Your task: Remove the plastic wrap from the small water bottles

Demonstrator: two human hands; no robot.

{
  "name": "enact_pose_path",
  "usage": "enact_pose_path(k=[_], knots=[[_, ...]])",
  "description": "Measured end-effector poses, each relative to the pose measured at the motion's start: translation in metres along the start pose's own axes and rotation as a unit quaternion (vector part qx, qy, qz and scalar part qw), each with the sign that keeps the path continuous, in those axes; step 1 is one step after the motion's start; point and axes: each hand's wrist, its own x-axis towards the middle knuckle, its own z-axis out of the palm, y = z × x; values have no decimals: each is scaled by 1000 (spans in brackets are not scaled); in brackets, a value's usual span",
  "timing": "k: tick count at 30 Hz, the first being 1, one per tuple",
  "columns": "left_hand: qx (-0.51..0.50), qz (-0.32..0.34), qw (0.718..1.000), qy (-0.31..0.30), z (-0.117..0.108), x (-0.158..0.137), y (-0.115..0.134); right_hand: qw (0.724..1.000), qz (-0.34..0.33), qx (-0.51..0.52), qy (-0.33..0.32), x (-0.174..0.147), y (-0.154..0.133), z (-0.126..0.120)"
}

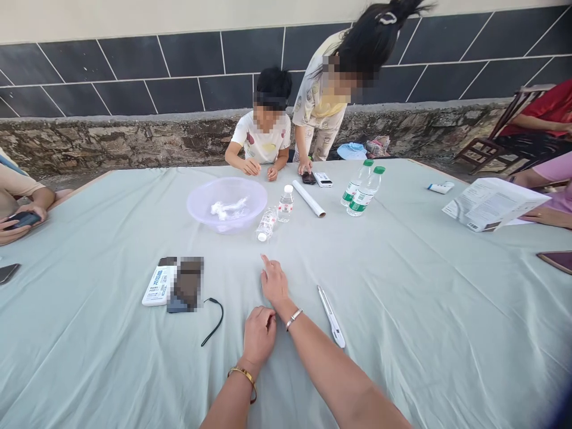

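Observation:
My right hand (274,280) rests low over the cloth, empty, with its index finger stretched forward and the other fingers loosely bent. Just beyond that fingertip, a small water bottle (267,224) lies on its side, cap toward me. A second small bottle (285,204) stands upright behind it. My left hand (259,335) lies on the cloth beside my right wrist, its fingers curled in and nothing visible in them. To the right of my hands is a white utility knife (331,317). A black wrist strap (217,322) lies to the left.
A purple basin (196,208) holds white crumpled material. Left of my hands are a white power bank (156,287) and a phone (185,286). Two green-capped bottles (363,193) stand beyond a white roll (308,198). Several people sit or stand around the cloth-covered table (429,310).

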Motion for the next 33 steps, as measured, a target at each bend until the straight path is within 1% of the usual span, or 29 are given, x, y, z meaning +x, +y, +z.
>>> enact_pose_path(k=[3,6,8,11,13,14,16,18,20,22,24,26,29,31,33], knots=[[-14,-1,1000,3,1,-1,0,998,33,-44,-9,37,-17,6],[-17,3,1000,3,2,-1,0,993,88,-65,-47,70,-28,7],[-9,5,1000,-2,2,-1,0,990,107,-65,-69,90,-31,7],[-2,3,1000,-15,2,0,1,990,107,-61,-73,108,-32,5],[-4,6,1000,-19,2,0,2,991,102,-61,-62,109,-31,2],[-7,7,1000,-17,3,0,2,992,99,-62,-54,105,-30,0],[-22,8,1000,-2,5,0,1,993,90,-65,-38,87,-26,-5],[-52,-2,998,24,6,0,-1,994,80,-69,-23,58,-18,-11],[-89,-33,994,62,3,0,-3,995,64,-72,-12,23,-7,-21],[-115,-73,984,111,-4,-1,-5,998,20,-62,-2,-11,7,-38],[-120,-94,977,150,-13,-1,-6,999,-40,-25,1,-38,18,-61],[-102,-81,981,146,-21,1,-3,997,-74,25,-6,-55,20,-90],[-81,-34,992,92,-25,7,7,995,-73,67,-23,-70,7,-127],[-108,-24,990,83,-23,12,15,992,-71,92,-50,-76,-6,-141],[-157,-43,983,90,-23,15,21,985,-66,146,-68,-81,-14,-144]])
